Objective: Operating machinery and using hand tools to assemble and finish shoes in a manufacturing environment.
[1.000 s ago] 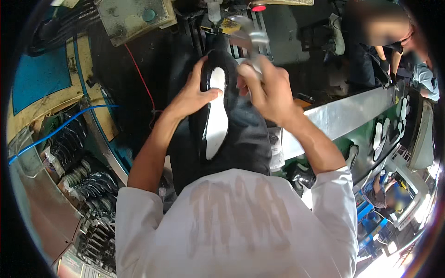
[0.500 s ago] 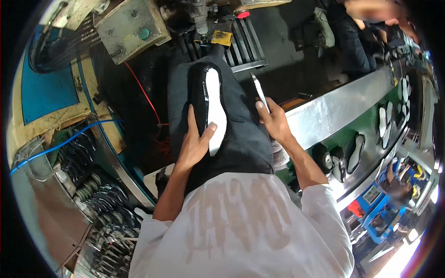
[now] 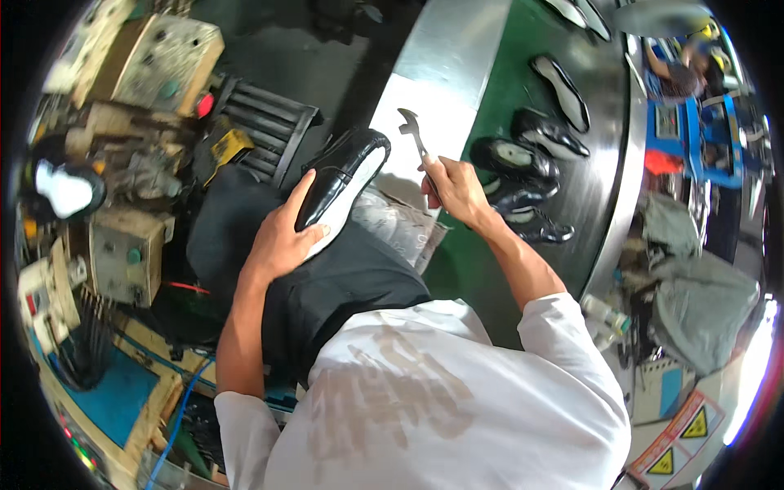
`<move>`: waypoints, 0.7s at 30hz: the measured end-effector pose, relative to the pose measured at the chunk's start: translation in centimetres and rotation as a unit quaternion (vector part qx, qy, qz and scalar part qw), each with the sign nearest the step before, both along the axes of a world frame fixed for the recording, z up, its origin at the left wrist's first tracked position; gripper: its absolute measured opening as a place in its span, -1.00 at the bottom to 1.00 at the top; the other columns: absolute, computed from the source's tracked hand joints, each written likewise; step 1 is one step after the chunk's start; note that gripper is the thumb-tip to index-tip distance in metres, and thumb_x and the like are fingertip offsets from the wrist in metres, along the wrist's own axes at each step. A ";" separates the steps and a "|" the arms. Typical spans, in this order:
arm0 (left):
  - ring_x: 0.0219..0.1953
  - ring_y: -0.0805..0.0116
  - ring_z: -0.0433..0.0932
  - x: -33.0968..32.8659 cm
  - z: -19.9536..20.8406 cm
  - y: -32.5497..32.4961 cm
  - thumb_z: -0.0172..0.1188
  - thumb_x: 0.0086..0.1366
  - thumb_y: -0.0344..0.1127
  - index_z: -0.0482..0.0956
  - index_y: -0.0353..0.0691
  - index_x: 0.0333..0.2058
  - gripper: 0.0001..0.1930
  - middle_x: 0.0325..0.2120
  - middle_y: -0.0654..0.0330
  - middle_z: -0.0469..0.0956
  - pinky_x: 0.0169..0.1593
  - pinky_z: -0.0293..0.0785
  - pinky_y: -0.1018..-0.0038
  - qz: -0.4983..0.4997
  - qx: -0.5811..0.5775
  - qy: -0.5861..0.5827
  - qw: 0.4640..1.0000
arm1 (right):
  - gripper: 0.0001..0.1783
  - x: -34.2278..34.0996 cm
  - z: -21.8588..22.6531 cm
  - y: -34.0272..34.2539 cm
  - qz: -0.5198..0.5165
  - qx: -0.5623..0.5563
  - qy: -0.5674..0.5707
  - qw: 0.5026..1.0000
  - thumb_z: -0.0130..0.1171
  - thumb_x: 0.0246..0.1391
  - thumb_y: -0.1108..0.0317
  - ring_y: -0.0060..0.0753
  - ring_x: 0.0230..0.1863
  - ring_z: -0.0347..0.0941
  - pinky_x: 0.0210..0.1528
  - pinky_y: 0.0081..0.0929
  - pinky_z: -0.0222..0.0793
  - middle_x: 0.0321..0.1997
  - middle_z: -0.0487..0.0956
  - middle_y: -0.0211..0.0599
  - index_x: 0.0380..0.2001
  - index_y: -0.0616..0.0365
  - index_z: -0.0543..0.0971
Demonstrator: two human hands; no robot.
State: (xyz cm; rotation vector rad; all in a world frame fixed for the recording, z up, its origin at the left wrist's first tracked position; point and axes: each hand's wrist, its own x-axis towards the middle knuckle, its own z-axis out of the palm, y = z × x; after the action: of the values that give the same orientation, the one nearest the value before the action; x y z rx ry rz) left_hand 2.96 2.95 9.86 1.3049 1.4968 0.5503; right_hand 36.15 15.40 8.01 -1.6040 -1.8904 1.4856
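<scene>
My left hand [image 3: 280,241] grips a black lace-up shoe [image 3: 333,184] by its heel end, with the thumb on the pale underside and the fingers along the glossy upper. Above my left thigh the shoe is tilted, its toe pointing away and to the right. My right hand [image 3: 460,189] is closed round a slim metal hand tool [image 3: 414,133] whose curved, claw-like head points up and left. A gap separates the tool from the shoe. Beyond my right hand lie several black shoes [image 3: 514,158] on a green belt [image 3: 508,86].
A bright metal ledge [image 3: 441,61] borders the belt. To the left stand a machine with a control box [image 3: 167,61] and a black slatted rack [image 3: 263,122]. A second button box [image 3: 125,256] is nearer. Another person [image 3: 682,77] is by blue equipment at upper right.
My view and body have turned right, toward the belt. The shoe has tipped sideways, showing its upper, and is closer to the tool. Both hands keep their holds.
</scene>
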 end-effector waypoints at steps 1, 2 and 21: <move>0.43 -0.06 0.50 0.4 -1.0 1.6 0.40 0.31 -0.37 0.17 -0.23 0.60 -0.07 0.39 -0.23 0.49 0.39 0.42 0.24 -0.019 -0.003 -0.003 1.000 | -0.39 1.0 0.0 0.2 -0.016 -0.004 0.009 1.000 -0.06 0.64 0.01 -0.47 -0.54 0.59 -0.42 -0.41 0.52 -0.50 0.66 -0.26 -0.14 0.43 0.68; 0.33 -0.11 0.57 0.6 -2.0 3.0 0.42 0.30 -0.32 0.19 -0.18 0.59 -0.07 0.32 -0.27 0.53 0.36 0.46 0.22 -0.049 -0.036 -0.001 0.998 | -0.39 1.7 0.0 0.7 -0.031 0.029 0.019 0.999 -0.05 0.64 0.01 -0.48 -0.53 0.60 -0.40 -0.42 0.53 -0.50 0.66 -0.26 -0.15 0.43 0.67; 0.52 0.02 0.38 1.7 -2.9 7.2 0.48 0.30 -0.23 0.23 -0.16 0.58 -0.06 0.49 -0.12 0.40 0.51 0.27 0.29 -0.077 -0.128 -0.002 0.989 | -0.37 0.0 -10.1 -2.3 -0.012 -0.015 -0.046 0.999 -0.22 0.62 0.11 -0.21 -0.57 0.59 -0.37 -0.21 0.58 -0.57 0.59 -0.13 -0.42 0.38 0.57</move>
State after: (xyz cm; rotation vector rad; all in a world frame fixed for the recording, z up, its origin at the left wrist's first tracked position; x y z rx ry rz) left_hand 4.63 10.16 6.95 1.2033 1.3978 0.2498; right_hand 36.18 13.14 -2.07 -1.7304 -1.8980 1.4617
